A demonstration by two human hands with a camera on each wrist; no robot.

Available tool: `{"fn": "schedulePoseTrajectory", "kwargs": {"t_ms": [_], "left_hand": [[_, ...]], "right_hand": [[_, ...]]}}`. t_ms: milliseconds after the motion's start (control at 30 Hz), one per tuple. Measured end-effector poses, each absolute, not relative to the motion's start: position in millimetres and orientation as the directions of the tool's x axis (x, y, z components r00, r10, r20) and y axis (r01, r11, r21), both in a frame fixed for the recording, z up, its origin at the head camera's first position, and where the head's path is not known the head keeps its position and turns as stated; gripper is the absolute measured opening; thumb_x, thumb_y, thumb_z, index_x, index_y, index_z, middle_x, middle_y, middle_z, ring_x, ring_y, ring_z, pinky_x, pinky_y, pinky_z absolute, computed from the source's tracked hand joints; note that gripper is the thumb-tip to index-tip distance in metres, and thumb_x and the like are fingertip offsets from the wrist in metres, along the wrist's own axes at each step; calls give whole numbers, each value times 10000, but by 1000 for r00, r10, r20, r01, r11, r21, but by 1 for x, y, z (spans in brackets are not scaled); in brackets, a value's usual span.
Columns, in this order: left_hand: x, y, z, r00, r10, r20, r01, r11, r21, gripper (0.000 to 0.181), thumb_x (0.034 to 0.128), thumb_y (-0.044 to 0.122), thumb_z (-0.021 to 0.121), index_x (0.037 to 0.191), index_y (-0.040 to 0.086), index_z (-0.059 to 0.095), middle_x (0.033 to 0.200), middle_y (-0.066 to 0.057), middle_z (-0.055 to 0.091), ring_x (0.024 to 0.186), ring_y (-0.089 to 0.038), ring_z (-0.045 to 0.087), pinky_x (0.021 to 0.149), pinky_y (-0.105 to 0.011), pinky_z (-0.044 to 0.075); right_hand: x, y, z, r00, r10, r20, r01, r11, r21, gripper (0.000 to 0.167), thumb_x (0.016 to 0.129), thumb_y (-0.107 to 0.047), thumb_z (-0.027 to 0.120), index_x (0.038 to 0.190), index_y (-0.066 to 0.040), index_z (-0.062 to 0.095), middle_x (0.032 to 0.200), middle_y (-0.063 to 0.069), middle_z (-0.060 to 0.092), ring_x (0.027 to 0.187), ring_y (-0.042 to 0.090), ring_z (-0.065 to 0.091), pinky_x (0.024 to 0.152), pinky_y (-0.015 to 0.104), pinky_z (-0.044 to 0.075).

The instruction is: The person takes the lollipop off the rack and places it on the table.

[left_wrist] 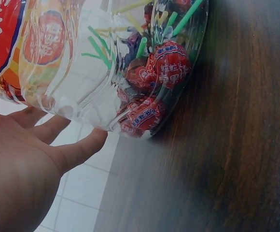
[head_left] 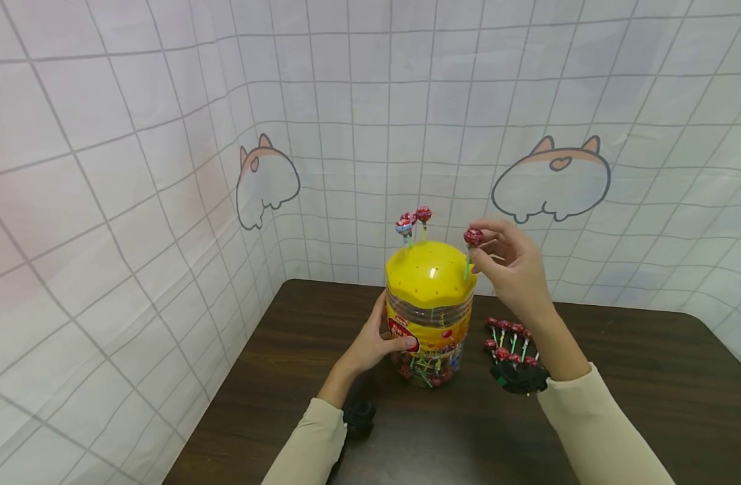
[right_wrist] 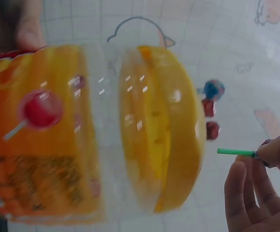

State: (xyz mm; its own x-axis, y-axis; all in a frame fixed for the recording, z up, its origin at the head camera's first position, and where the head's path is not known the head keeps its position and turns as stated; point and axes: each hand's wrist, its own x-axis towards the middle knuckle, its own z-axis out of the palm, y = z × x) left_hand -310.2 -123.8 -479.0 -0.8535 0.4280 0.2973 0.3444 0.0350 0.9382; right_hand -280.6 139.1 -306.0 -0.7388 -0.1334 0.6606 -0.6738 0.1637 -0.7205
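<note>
A clear plastic jar (head_left: 431, 342) with an orange label and a yellow lid (head_left: 424, 266) stands upright on the table. My left hand (head_left: 370, 345) grips its left side, thumb across the label; lollipops (left_wrist: 171, 63) lie inside the jar. Between thumb and fingers my right hand (head_left: 516, 269) pinches a red-wrapped lollipop (head_left: 473, 236) by its head, above the lid's right edge. Its green stick (right_wrist: 235, 152) points toward the lid, the tip apart from it in the right wrist view. Three lollipops (head_left: 424, 214) stand upright in small holes at the lid's back left.
Several red-wrapped lollipops (head_left: 502, 353) lie in rows on the dark wooden table (head_left: 273, 377), right of the jar and partly hidden by the right wrist's black device (head_left: 519, 378). A white grid-patterned curtain (head_left: 370, 87) with cartoon drawings hangs behind and to the left.
</note>
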Motion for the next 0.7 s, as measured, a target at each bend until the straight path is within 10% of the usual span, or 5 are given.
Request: {"fn": "schedulePoseTrajectory", "kwargs": {"t_ms": [700], "left_hand": [[-310,-124,-478,-850,426,308,357,37,933,1015,860,552,779,1598,491,85,1616,10,329,1433,-280,403,1132,-640,408]], "right_hand": [[-270,217,-399,-868,49,494,-488,100,-867,344,958,36,657,1291,-50,650,1006,-30,647,697,81,651,593,192,556]]}}
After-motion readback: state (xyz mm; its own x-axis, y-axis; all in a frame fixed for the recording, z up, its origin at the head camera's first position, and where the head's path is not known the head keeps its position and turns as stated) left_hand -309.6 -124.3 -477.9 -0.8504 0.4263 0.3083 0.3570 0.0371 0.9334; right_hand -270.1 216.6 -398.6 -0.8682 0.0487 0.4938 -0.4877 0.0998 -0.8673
